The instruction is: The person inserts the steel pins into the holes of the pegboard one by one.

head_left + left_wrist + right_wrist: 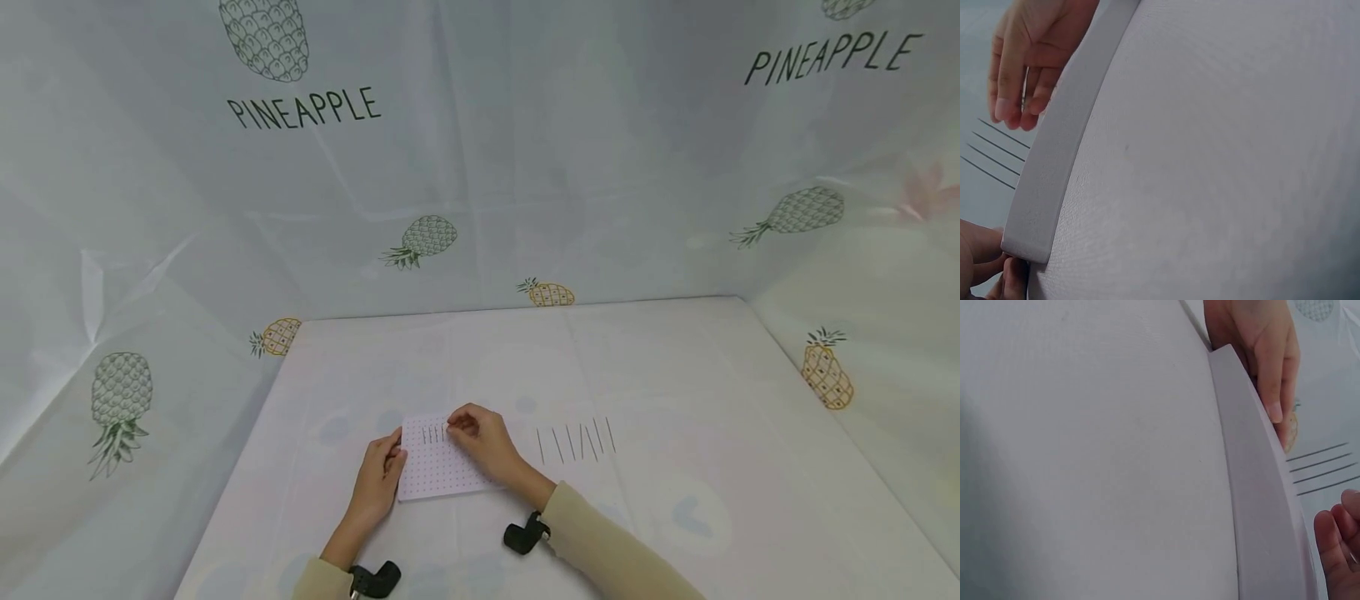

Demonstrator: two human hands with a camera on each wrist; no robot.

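Observation:
A white pegboard (442, 467) dotted with rows of small holes lies on the table. Several thin dark sticks (430, 435) stand in a row near its far left corner; the left wrist view shows these sticks (994, 153) jutting from the board's face. My left hand (378, 475) grips the board's left edge, thumb on the near side. Over the far part of the board, my right hand (483, 442) hovers with bent fingers drawn together, just right of the standing sticks. Whether a stick is between those fingertips is hidden.
To the right of the board, several loose dark sticks (576, 442) lie spread in a rough row on the pale tablecloth (660, 500). Sheets printed with pineapples (429, 236) hang behind and at both sides of the table.

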